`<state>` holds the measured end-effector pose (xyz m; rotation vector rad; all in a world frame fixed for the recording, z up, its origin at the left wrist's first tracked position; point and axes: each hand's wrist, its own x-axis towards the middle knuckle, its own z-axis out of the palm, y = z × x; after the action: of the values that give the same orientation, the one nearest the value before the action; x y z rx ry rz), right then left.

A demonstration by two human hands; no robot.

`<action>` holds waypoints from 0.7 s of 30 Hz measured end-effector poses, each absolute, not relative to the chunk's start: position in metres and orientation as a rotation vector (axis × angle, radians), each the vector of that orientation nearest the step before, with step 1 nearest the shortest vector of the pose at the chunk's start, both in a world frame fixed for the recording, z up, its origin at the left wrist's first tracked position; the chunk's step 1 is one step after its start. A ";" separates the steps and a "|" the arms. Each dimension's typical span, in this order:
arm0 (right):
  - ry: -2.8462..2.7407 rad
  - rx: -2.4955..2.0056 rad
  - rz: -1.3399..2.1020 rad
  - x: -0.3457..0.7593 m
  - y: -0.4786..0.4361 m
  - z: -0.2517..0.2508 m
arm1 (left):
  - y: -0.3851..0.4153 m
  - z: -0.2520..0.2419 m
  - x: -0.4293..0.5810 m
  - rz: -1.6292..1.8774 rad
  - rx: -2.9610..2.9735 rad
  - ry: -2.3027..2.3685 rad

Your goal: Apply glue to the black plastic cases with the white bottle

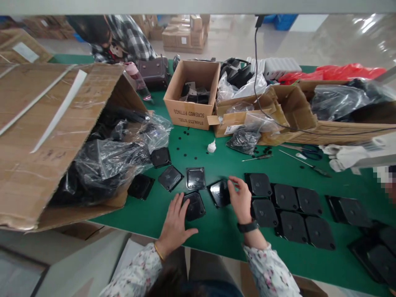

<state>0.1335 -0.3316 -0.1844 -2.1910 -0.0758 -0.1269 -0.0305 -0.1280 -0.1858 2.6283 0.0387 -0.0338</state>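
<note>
Our left hand (175,219) touches the near cover (195,207); our right hand (241,199) meets the shiny cover (219,194).
Both black covers lie on the desk (216,237). Our left fingers spread apart over the near cover's left edge. The shiny cover, squarish with no clear long axis, sits askew just left of our right fingers, the nearer set; they curl at its right edge, though we cannot tell whether they pinch it.

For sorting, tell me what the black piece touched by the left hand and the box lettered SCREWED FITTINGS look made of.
Black piece: probably plastic, fairly glossy, its rim catching light; coated metal is possible. Lettered box: likely cardboard, matt brown, with thin printed walls.
</note>
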 end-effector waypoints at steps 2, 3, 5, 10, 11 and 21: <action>-0.144 -2.160 -0.094 0.153 -0.304 -0.178 | -0.148 -0.190 -0.021 -0.081 2.662 0.130; -0.185 -2.139 -0.076 0.159 -0.291 -0.174 | -0.157 -0.192 -0.018 -0.081 2.674 0.182; -0.242 -2.093 -0.051 0.167 -0.271 -0.167 | -0.169 -0.197 -0.019 -0.067 2.692 0.270; -0.078 -2.050 -0.081 0.178 -0.272 -0.181 | -0.151 -0.194 -0.035 0.018 2.669 0.222; -0.039 -2.059 -0.078 0.183 -0.277 -0.187 | -0.137 -0.191 -0.034 0.071 2.665 0.246; -0.171 -2.215 0.087 0.253 -0.263 -0.215 | 0.022 -0.168 0.026 0.099 2.667 0.927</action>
<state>0.2535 -0.2633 -0.2154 -2.2150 -0.1706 0.0872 0.0259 0.0224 -0.1680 2.6669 0.9273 0.0991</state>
